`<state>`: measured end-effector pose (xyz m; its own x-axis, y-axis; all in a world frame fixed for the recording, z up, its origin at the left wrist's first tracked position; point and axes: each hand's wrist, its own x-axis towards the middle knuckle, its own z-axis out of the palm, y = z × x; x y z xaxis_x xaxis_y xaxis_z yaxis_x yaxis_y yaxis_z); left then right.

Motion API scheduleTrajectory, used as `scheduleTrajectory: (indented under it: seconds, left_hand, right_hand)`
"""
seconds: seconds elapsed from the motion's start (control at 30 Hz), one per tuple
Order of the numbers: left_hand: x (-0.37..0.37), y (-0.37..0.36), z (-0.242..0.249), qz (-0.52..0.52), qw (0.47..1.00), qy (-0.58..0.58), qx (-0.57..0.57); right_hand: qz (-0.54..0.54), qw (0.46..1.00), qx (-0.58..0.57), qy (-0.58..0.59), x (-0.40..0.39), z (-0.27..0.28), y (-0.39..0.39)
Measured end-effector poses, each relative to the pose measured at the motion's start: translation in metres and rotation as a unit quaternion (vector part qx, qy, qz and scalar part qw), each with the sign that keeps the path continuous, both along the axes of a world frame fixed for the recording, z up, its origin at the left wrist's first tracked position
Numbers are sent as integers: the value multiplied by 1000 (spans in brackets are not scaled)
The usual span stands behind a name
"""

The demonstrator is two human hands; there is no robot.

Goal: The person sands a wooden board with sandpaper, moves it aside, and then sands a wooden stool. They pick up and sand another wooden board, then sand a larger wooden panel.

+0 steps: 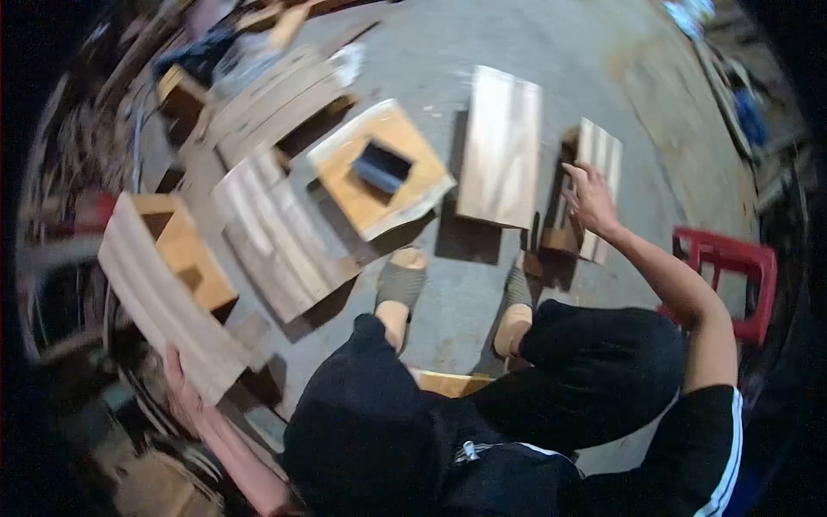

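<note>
My left hand is at the lower left, wrapped round the near edge of a wooden drawer with a streaked pale front and an orange-brown box behind it; the fingers beneath are hidden. My right hand hangs over a narrow streaked wooden piece at the right, its fingers apart and holding nothing. Beside that piece, a wider streaked wooden board is raised over a dark shadow. Between my hands, another streaked wooden piece slants across the floor.
A square orange-brown board bears a small dark box. Farther back lie stacked planks. A red plastic stool stands at the right. My sandalled feet are on the concrete floor, and clutter lines the left side.
</note>
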<state>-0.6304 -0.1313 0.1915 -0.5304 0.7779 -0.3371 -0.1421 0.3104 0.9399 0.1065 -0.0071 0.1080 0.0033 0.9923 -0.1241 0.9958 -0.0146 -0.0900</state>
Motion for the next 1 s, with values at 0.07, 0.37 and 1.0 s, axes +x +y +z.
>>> scheduleTrajectory:
  seconds: [0.07, 0.37, 1.0]
  left_hand:
    - [13, 34, 1, -47, 998, -24, 32]
    - [255, 201, 26, -292, 941, -169, 5]
    - [669, 205, -178, -582, 769, -246, -99]
  right_hand:
    - [-90, 996, 8, 10, 22, -22, -17]
    - [-495, 839, 193, 119, 103, -106, -39]
    - [-535, 514, 124, 658, 206, -87, -130]
